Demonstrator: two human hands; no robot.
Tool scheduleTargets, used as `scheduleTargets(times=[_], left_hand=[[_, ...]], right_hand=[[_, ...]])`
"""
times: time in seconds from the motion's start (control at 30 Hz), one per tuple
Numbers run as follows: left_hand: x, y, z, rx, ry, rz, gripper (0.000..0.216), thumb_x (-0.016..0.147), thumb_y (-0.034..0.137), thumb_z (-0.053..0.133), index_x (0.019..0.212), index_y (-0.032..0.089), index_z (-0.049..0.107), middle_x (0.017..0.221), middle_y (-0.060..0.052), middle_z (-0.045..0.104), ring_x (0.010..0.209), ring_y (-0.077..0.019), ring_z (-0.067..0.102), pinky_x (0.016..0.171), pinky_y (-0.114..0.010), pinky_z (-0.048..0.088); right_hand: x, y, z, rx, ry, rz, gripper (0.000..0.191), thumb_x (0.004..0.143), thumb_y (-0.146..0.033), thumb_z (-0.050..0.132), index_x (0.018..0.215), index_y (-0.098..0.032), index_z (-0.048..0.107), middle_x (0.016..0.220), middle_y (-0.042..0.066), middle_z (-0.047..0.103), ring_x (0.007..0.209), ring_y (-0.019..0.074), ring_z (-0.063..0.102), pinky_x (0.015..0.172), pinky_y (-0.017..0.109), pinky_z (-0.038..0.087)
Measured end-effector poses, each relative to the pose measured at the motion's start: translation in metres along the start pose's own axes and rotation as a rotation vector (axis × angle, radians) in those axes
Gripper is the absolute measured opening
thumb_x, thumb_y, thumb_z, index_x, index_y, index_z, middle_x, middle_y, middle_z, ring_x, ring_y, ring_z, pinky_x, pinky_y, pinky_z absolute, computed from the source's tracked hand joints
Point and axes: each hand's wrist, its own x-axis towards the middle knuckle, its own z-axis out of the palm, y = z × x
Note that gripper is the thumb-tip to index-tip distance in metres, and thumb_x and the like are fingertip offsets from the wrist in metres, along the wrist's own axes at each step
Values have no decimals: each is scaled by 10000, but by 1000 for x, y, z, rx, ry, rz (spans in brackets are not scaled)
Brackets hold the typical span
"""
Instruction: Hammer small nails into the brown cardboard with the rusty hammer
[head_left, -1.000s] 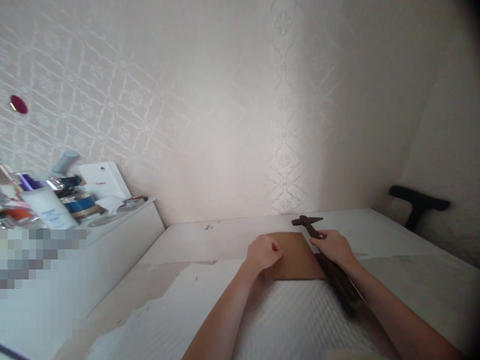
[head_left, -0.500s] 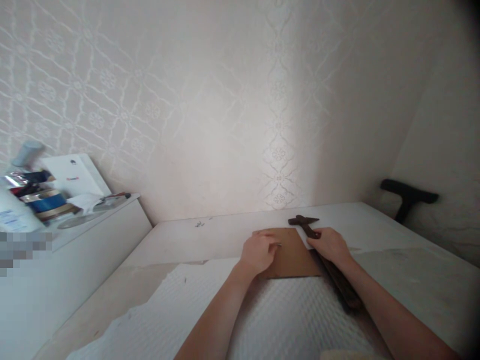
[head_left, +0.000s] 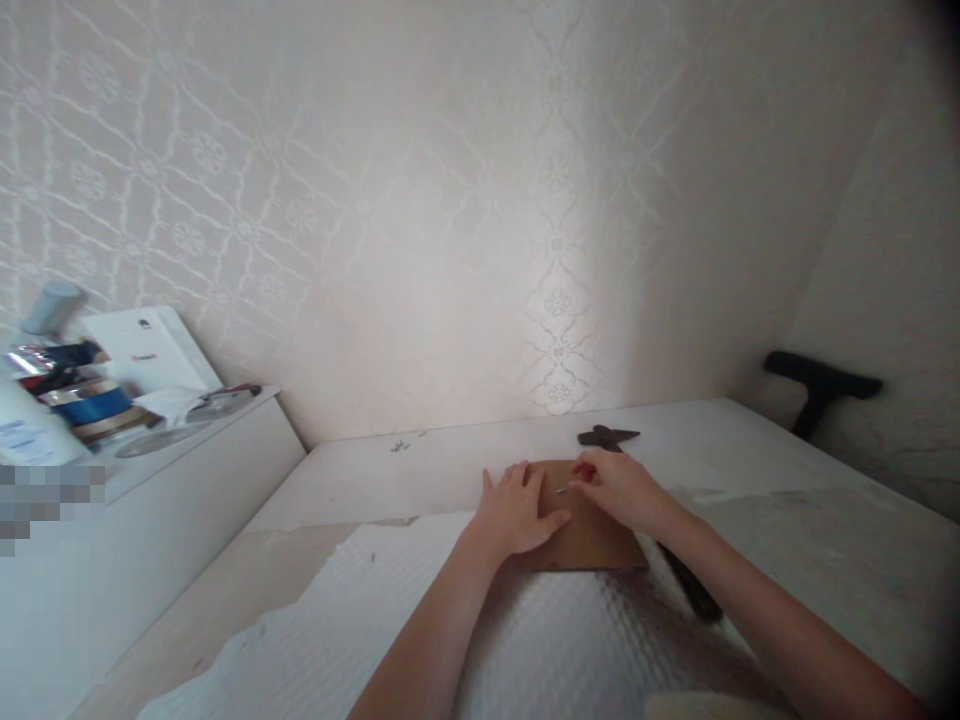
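My left hand [head_left: 516, 515] lies flat on a brown board [head_left: 592, 540], its fingers spread. Just right of its thumb, a small metal nail [head_left: 561, 490] shows against the board. My right hand [head_left: 619, 490] hovers over the board's right side with bent fingers, thumb and forefinger apart close to the nail. I see nothing between them. A dark hammer [head_left: 606, 437] lies beside the board, its head beyond my right hand and its handle partly hidden under my wrist and forearm.
White quilted cloth [head_left: 300, 620] covers the near part of the table. Several small nails [head_left: 401, 446] lie near the wall. At left, a white cabinet [head_left: 187, 540] carries a white box [head_left: 150, 345] and blue tape [head_left: 94, 403]. A black T-shaped handle [head_left: 821, 378] stands at right.
My right hand has let go of the hammer and moved left over the board. My left hand has opened from a pinch by the nail and flattened onto the board.
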Motion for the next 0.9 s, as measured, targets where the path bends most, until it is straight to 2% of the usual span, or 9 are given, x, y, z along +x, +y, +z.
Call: scheduleTargets(times=[0.1,0.23,0.33,0.43,0.5,0.63,0.8,0.9], left_hand=[[-10,2,-9,-6,-37,33,744,796,649,481,1399,225,380,1484,-155,341,1351,-346,320,1081,-661,141],[-15,1,-17,-22,-31,70,689,741,600,591,1329,263,465,1347,-132,492,1250,-350,442,1044,-646,250],[-10,-5,-18,-66,11,107,579,733,523,638,1241,255,553,1241,-107,576,1153,-322,525,997,-527,386],[-3,-13,-15,-142,65,138,310,784,375,612,1050,225,664,1058,-74,669,1013,-257,604,890,-359,474],[1,-17,-14,-183,94,99,186,803,282,586,934,212,698,951,-55,701,933,-227,632,833,-305,486],[5,-19,-11,-229,116,-50,150,788,189,591,868,205,716,892,-41,725,883,-206,654,794,-269,489],[6,-22,-9,-264,140,-86,131,796,200,596,820,186,724,865,-54,731,842,-205,665,757,-266,496],[7,-24,-10,-300,171,-69,156,775,132,585,798,191,727,853,-41,735,830,-188,667,771,-256,494]], right_hand=[[2,-14,5,4,-136,-32,176,782,-172,595,932,-175,686,823,64,708,778,198,645,662,262,428],[3,-21,11,-9,-182,-47,116,729,-130,631,817,-184,685,826,58,708,801,201,642,679,261,424],[3,-25,12,9,-204,-59,113,734,-116,617,776,-198,684,806,39,706,791,192,640,683,257,420],[3,-30,13,32,-207,-17,122,746,-113,608,802,-189,684,817,42,707,788,184,639,676,253,418],[4,-34,16,47,-187,40,125,759,-139,617,855,-180,684,842,49,713,803,185,642,678,254,418],[7,-40,27,43,-147,141,116,768,-236,652,870,-203,695,869,38,725,839,199,650,671,261,411],[5,-41,38,45,-90,110,65,752,-237,664,792,-235,715,806,12,729,807,196,658,662,264,402],[2,-37,41,100,-45,92,73,744,-197,644,765,-224,709,769,12,725,760,185,658,675,267,414]])
